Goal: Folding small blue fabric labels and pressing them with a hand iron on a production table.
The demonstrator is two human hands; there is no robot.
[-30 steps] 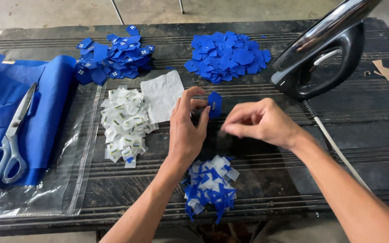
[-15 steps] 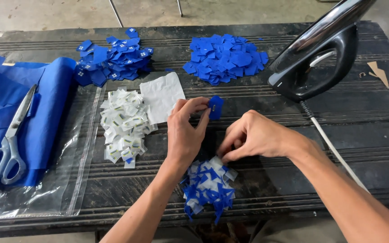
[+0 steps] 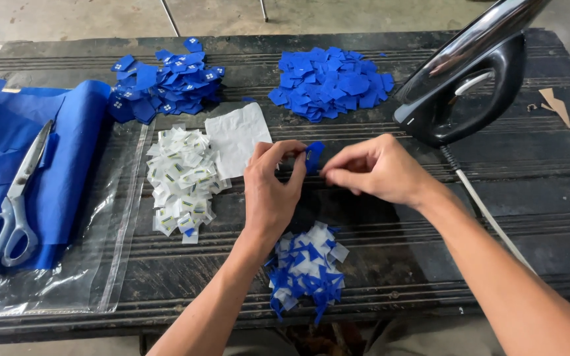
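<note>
Mid-assembly on one small blue fabric piece [image 3: 314, 155]: pinched at fingertips of left hand [image 3: 273, 191], held just above the dark worktable [image 3: 529, 191], between the two hands. Right hand [image 3: 376, 170] closed in a fingertip pinch right beside the piece, apparently working its edge or a backing; what sits between those fingers too small to tell. Step looks like peel/fold on a single patch. Next move probably calls for a fine two-finger pull with the left pinch kept steady. Mixed blue-and-white scrap pile [image 3: 306, 269] directly below the hands, white label pile [image 3: 181, 181] and white sheet [image 3: 237, 137] to the left, two blue patch piles [image 3: 328, 82] [image 3: 163, 86] at the far edge. Iron [image 3: 470, 86] at right, top cut off by frame. Scissors [image 3: 9, 204] on blue cloth [image 3: 67, 151], over a clear plastic bag [image 3: 100, 264]. Near table edge and lap barely visible.
</note>
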